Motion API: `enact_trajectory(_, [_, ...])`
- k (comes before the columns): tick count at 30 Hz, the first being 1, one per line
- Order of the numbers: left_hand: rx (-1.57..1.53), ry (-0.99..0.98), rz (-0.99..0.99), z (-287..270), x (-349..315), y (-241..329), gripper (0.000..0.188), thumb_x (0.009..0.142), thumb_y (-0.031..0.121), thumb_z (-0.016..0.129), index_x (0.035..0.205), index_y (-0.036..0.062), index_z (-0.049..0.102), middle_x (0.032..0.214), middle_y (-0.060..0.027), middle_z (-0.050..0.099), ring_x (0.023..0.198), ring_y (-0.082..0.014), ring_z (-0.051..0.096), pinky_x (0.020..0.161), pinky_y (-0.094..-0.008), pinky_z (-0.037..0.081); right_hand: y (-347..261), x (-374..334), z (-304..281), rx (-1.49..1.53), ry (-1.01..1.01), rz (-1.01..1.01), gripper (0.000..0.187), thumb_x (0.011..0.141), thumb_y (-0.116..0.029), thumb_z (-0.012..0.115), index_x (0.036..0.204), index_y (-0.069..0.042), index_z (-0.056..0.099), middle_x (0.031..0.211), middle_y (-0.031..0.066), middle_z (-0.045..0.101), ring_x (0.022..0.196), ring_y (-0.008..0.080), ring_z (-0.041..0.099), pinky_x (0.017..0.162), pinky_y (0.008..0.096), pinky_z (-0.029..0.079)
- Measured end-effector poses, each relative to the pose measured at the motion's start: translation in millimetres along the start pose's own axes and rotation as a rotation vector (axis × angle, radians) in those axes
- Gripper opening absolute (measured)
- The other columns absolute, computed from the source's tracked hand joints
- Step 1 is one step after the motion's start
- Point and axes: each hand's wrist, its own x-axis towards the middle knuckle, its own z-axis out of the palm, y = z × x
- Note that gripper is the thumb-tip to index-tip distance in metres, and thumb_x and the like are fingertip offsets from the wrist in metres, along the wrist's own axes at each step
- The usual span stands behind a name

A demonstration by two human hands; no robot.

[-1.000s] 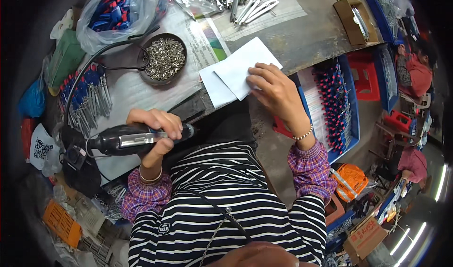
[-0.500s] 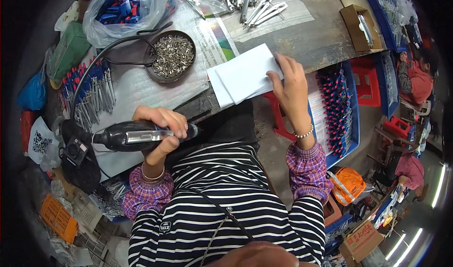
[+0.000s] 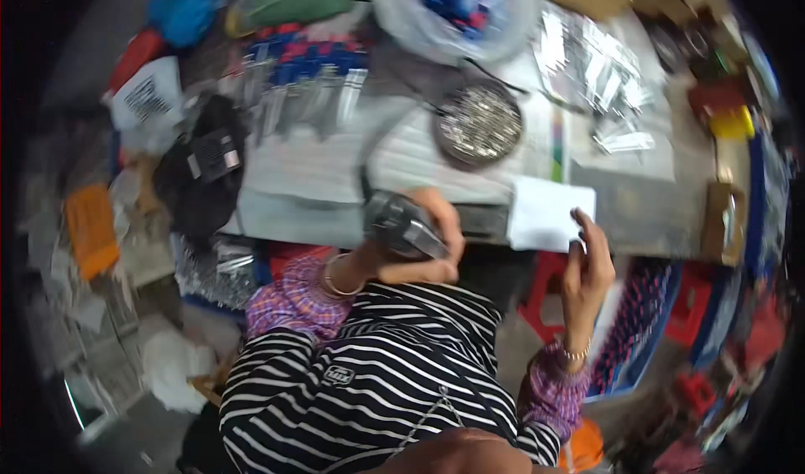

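My left hand (image 3: 440,235) is wrapped around a black electric screwdriver (image 3: 402,222), held in front of my striped top just off the table edge. A dark cord runs up from the tool across the table. At the front edge lie white sheets (image 3: 545,214), partly jutting over the edge. My right hand (image 3: 589,264) is at their right side, with thumb and forefinger apart and fingertips near or on the paper's edge; blur hides the exact contact. Beyond the sheets stands a dark round bowl (image 3: 470,157) full of small metal pieces.
Blue-and-red handled tools (image 3: 310,67) lie in rows at the left. A plastic bag (image 3: 398,21) of blue-and-red parts stands at the back. Loose metal parts (image 3: 608,72) lie farther right, near a cardboard box (image 3: 723,222). A red stool (image 3: 545,298) stands below the table.
My view has swung left, so the table appears shifted right and the picture is blurred. The right hand has drawn back from over the sheets to their edge. The screwdriver stays in my left hand.
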Motion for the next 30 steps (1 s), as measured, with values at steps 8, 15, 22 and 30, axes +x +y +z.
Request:
enact_trajectory(8, [0.147, -0.082, 0.032, -6, -25, 14, 0.028, 0.062, 0.014, 0.08, 0.074, 0.0074, 0.056, 0.064, 0.0003, 0.06, 0.053, -0.012, 0.059, 0.049, -0.0253, 0.044, -117, 79, 99, 0.109, -0.59, -0.521, 0.048, 0.072, 0.01, 0.055, 0.119, -0.001, 0.051, 0.116, 0.0186, 0.057, 0.095, 0.0376, 0.058, 0.077, 0.0395, 0.049])
enact_trajectory(15, [0.205, -0.093, 0.185, -28, -39, 15, 0.037, 0.061, 0.013, 0.081, 0.087, 0.0041, 0.055, 0.062, -0.0038, 0.059, 0.051, -0.0155, 0.059, 0.049, -0.0263, 0.045, -179, 145, 225, -0.117, -0.467, -0.841, 0.038, 0.075, 0.002, 0.053, 0.112, 0.0, 0.052, 0.121, 0.0148, 0.054, 0.106, 0.0316, 0.054, 0.086, 0.0365, 0.048])
enact_trajectory(22, [0.194, -0.046, 0.179, -51, -57, 19, 0.031, 0.064, 0.013, 0.08, 0.081, 0.0039, 0.056, 0.063, -0.004, 0.059, 0.051, -0.0166, 0.058, 0.048, -0.0271, 0.044, -194, 173, 289, -0.43, -0.258, -1.043, 0.025, 0.075, -0.007, 0.055, 0.099, -0.004, 0.059, 0.102, 0.0081, 0.057, 0.101, 0.0256, 0.054, 0.081, 0.0333, 0.05])
enact_trajectory(30, [0.214, -0.058, 0.143, -59, -60, 20, 0.025, 0.068, 0.01, 0.079, 0.076, 0.005, 0.056, 0.066, -0.0034, 0.06, 0.053, -0.0171, 0.06, 0.049, -0.0271, 0.046, -189, 163, 268, -0.342, -0.22, -1.151, 0.012, 0.071, -0.009, 0.056, 0.081, -0.003, 0.059, 0.079, 0.0062, 0.049, 0.077, 0.02, 0.054, 0.063, 0.0314, 0.049])
